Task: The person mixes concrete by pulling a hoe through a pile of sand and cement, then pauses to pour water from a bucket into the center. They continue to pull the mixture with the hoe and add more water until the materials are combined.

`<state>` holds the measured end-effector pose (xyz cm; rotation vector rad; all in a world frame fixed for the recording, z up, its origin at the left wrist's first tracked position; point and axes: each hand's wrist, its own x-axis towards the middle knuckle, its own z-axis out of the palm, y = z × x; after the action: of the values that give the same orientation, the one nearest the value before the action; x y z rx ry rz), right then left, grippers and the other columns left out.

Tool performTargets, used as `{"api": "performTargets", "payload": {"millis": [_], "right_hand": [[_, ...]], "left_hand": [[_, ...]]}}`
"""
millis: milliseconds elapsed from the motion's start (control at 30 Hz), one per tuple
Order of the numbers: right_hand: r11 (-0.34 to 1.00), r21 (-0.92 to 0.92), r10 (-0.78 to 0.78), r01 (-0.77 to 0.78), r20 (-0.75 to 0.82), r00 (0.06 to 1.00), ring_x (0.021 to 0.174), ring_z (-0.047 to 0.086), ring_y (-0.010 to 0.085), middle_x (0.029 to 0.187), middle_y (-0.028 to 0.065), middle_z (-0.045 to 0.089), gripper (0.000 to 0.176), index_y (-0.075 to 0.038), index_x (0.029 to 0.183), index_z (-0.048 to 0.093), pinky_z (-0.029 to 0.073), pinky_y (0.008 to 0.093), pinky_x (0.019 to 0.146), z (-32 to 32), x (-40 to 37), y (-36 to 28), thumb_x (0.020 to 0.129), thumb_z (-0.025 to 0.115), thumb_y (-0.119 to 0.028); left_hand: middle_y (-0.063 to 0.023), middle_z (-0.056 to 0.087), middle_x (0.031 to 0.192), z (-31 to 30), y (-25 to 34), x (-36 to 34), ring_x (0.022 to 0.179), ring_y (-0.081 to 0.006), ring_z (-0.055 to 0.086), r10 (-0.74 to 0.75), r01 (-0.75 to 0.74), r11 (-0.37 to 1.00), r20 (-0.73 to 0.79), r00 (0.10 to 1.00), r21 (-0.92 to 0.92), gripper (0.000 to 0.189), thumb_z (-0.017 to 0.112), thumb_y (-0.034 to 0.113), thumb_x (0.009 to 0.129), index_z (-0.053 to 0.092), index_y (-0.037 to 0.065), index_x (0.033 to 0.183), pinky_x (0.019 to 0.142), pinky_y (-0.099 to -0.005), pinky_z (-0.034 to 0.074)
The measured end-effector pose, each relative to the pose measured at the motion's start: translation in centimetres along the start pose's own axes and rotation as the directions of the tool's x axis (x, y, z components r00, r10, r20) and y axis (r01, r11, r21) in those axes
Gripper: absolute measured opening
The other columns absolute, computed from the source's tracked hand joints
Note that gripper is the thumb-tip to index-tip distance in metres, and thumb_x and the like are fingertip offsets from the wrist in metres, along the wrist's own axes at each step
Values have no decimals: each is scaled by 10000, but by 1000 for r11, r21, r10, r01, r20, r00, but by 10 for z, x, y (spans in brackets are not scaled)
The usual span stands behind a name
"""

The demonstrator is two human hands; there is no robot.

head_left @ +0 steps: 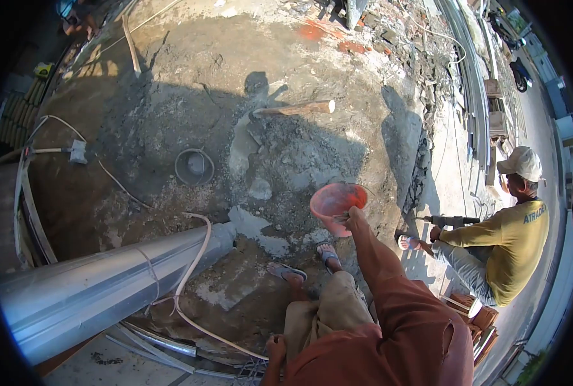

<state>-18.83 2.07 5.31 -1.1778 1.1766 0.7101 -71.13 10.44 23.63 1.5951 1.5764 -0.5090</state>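
Observation:
My right hand [351, 217] reaches forward and grips the rim of an orange-red bucket [329, 202], tilted with its mouth facing up and away from me. Grey residue coats the inside of the bucket. Low beside my leg, my left hand [275, 347] hangs with its fingers curled in and nothing visible in them. Ahead of the bucket lies a mound of grey mix [306, 154], and a tool with a wooden handle [299, 108] rests across its far side; the tool's head is not clear. A dark bucket [194, 166] stands left of the mound.
A co-worker [518, 225] sits at right holding a power drill [457, 221]. A large metallic tube [113, 276] crosses the lower left, with a pale hose [193, 264] over it. Rubble [396, 38] and long metal profiles [473, 83] lie at upper right; another person [77, 19] is at upper left.

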Motion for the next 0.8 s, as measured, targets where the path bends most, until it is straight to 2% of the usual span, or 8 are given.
{"api": "performTargets", "payload": {"millis": [100,167,333,400,500,633,700,800], "right_hand": [[994,-111,6,0,53,999,794,641,417,857,210,536,239,34,999,474,564,540,571,0,-24,22,831,305,22],[989,-26,-142,145,95,985,702,644,379,812,188,543,221,29,1007,484,562,496,546,-10,-23,39,862,325,-17],[997,9,-71,71,171,983,661,645,374,847,204,563,209,32,1042,471,568,487,544,-53,3,60,881,385,-71],[999,-5,-35,36,182,983,664,646,376,866,213,568,214,31,1053,465,570,487,547,-59,-2,60,886,400,-87],[996,-72,-37,46,123,992,695,649,390,883,235,569,233,31,1076,453,575,482,566,-58,-34,53,888,400,-95],[999,9,-46,46,45,998,714,641,398,891,232,566,234,47,1059,444,568,500,565,-78,-4,73,880,404,-99],[998,14,-57,57,42,997,723,638,397,896,224,565,228,51,1050,442,565,499,559,-86,-18,79,874,408,-90],[985,-159,-54,73,119,991,725,632,381,902,199,559,201,35,1028,457,549,487,536,-101,-56,80,870,403,-77]], "left_hand": [[-211,656,941,-4,-9,-5,913,-333,632,-62,65,995,35,997,-71,290,586,260,827,665,0,928,816,-404,478],[-206,657,937,0,-14,-3,907,-330,636,4,-2,998,27,1000,-60,281,576,250,837,658,4,947,810,-405,482],[-195,659,946,1,-5,-13,908,-319,638,-24,26,999,51,998,-34,267,568,245,837,654,21,955,807,-404,485],[-193,662,925,2,-4,-16,889,-322,642,21,-21,1000,-6,1000,-7,270,568,245,835,656,19,954,800,-402,488],[-191,662,907,6,-9,-15,870,-324,642,-25,24,997,-13,1000,-78,274,571,245,834,658,15,953,791,-399,489],[-189,660,901,9,-15,-4,859,-321,639,17,-15,996,22,1000,-90,276,573,246,836,660,11,952,786,-396,487],[-186,659,910,8,-14,-3,869,-309,637,-42,44,993,24,999,-113,282,571,256,843,659,10,951,787,-389,484],[-176,662,892,4,-8,-1,858,-294,642,-23,28,988,40,999,-150,285,570,259,850,655,6,950,777,-387,485]]}}
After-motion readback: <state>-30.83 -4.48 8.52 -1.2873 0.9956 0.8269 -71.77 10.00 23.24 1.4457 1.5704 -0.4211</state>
